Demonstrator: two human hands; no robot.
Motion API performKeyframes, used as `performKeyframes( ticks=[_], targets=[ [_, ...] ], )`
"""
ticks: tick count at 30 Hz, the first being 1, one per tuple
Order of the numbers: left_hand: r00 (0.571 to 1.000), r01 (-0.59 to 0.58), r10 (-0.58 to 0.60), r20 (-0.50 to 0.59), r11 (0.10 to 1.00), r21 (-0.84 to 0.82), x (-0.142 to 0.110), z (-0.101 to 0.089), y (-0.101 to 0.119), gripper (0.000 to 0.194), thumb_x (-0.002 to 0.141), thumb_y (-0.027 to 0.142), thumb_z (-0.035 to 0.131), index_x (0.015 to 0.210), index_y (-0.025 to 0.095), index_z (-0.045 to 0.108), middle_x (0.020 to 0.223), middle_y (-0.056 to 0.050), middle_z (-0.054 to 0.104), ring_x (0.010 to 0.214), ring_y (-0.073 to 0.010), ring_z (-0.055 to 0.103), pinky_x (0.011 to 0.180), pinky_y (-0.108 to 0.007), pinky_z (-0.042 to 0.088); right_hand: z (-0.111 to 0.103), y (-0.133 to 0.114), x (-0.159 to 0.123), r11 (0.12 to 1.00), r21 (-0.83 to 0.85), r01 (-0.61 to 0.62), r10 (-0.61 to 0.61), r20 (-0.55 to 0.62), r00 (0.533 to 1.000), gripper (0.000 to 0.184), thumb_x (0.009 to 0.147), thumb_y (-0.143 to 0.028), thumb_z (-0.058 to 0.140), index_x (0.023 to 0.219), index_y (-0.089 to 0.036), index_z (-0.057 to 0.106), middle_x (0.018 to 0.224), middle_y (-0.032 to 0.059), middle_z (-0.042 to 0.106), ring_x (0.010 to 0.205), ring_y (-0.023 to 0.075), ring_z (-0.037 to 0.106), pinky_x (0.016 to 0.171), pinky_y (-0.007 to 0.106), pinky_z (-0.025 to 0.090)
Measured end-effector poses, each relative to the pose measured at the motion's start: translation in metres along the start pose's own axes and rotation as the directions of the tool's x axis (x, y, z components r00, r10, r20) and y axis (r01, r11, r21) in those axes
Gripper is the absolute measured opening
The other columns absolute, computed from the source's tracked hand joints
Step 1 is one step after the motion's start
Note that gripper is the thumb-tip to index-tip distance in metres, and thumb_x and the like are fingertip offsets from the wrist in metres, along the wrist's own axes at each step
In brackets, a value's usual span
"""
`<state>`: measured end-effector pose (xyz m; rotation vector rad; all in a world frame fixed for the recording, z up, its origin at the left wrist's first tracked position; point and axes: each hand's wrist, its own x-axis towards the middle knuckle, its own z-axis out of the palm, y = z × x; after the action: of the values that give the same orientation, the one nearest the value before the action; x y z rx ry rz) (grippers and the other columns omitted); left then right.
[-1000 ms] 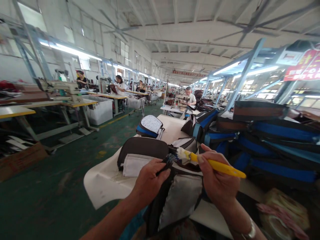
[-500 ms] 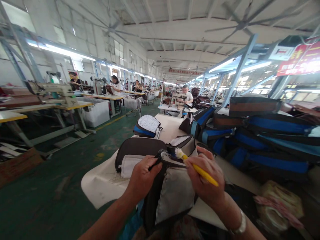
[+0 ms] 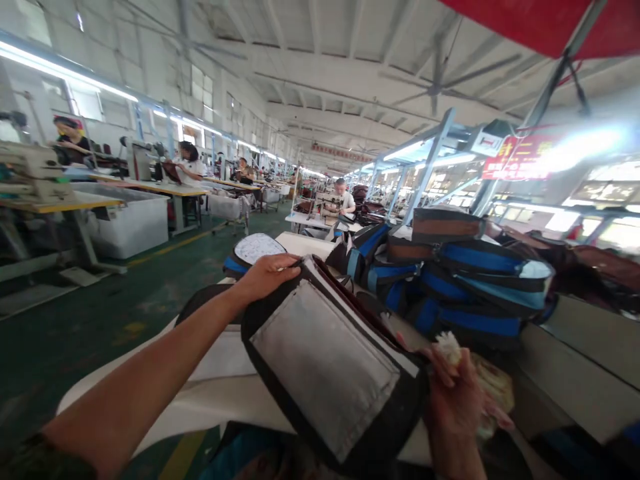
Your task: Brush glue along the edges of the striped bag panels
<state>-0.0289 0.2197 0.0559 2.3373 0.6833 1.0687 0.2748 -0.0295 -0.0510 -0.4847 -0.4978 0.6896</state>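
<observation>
My left hand (image 3: 267,273) is stretched forward and closed on the far top edge of a black bag piece with a grey panel (image 3: 325,367), which lies tilted across my lap and the white table (image 3: 220,393). At the bag's lower right corner, my right hand (image 3: 453,407) is closed around a brush. Its pale bristles (image 3: 447,345) stick up above the fingers, and the handle is hidden.
A pile of blue and black bags (image 3: 470,280) fills the table to the right. A bag with a patterned panel (image 3: 253,250) lies just beyond my left hand. Sewing tables with seated workers (image 3: 187,167) line the left across the green floor (image 3: 100,313).
My left hand has raised and pushed the bag piece forward, turning its grey panel up. My right hand with the brush has dropped from the bag's top edge to its lower right corner.
</observation>
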Motion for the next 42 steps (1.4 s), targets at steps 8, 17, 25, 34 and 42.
performKeyframes(
  ticks=[8, 17, 25, 34, 42],
  targets=[
    [0.94, 0.196, -0.136, -0.314, 0.966, 0.168, 0.002, 0.108, -0.036, 0.033, 0.085, 0.03, 0.061, 0.114, 0.017, 0.06, 0.126, -0.014, 0.056, 0.118, -0.0307, 0.052, 0.103, -0.048, 0.043, 0.021, 0.089, 0.005, 0.941, 0.309, -0.135, 0.139, 0.01, 0.99, 0.038, 0.084, -0.034, 0.075, 0.064, -0.02, 0.045, 0.056, -0.0137, 0.038, 0.043, 0.0048, 0.037, 0.106, 0.055, 0.046],
    [0.978, -0.196, 0.207, -0.013, 0.943, 0.269, -0.174, 0.161, 0.037, 0.08, 0.077, 0.077, 0.059, 0.131, 0.019, 0.054, 0.121, -0.016, 0.06, 0.111, -0.0334, 0.056, 0.098, -0.049, 0.044, 0.026, 0.098, 0.009, 0.927, 0.336, -0.169, 0.178, 0.004, 0.984, 0.038, 0.082, -0.028, 0.076, 0.065, -0.02, 0.043, 0.058, -0.0136, 0.037, 0.043, 0.0028, 0.036, 0.092, 0.031, 0.052],
    [0.968, -0.202, 0.109, 0.225, 0.871, 0.448, -0.176, 0.22, 0.03, 0.047, 0.089, 0.02, 0.054, 0.136, 0.015, 0.051, 0.109, -0.014, 0.064, 0.092, -0.0287, 0.061, 0.079, -0.043, 0.055, 0.043, 0.086, 0.002, 0.913, 0.343, -0.221, 0.223, 0.035, 0.974, 0.03, 0.083, -0.024, 0.076, 0.07, -0.018, 0.05, 0.054, -0.0145, 0.038, 0.04, 0.0004, 0.032, 0.078, 0.023, 0.052],
    [0.982, -0.025, 0.052, 0.18, 0.988, -0.152, -0.131, 0.138, 0.06, 0.028, 0.1, 0.023, 0.04, 0.113, 0.019, 0.064, 0.097, -0.007, 0.061, 0.091, -0.019, 0.059, 0.083, -0.029, 0.049, 0.067, -0.002, 0.002, 0.998, 0.022, -0.062, 0.063, -0.024, 0.998, 0.025, 0.085, -0.03, 0.078, 0.079, -0.017, 0.058, 0.059, -0.0107, 0.047, 0.039, 0.0005, 0.03, 0.047, 0.011, 0.042],
    [0.951, 0.123, -0.008, 0.309, 0.927, -0.354, -0.104, 0.071, 0.085, 0.024, 0.094, 0.018, 0.048, 0.107, 0.023, 0.069, 0.092, -0.001, 0.06, 0.091, -0.0168, 0.057, 0.083, -0.025, 0.042, 0.124, 0.0, 0.007, 0.878, -0.422, 0.225, -0.098, 0.302, 0.948, 0.019, 0.084, -0.031, 0.077, 0.079, -0.02, 0.063, 0.065, -0.0049, 0.052, 0.057, 0.01, 0.05, 0.055, 0.022, 0.045]
  ],
)
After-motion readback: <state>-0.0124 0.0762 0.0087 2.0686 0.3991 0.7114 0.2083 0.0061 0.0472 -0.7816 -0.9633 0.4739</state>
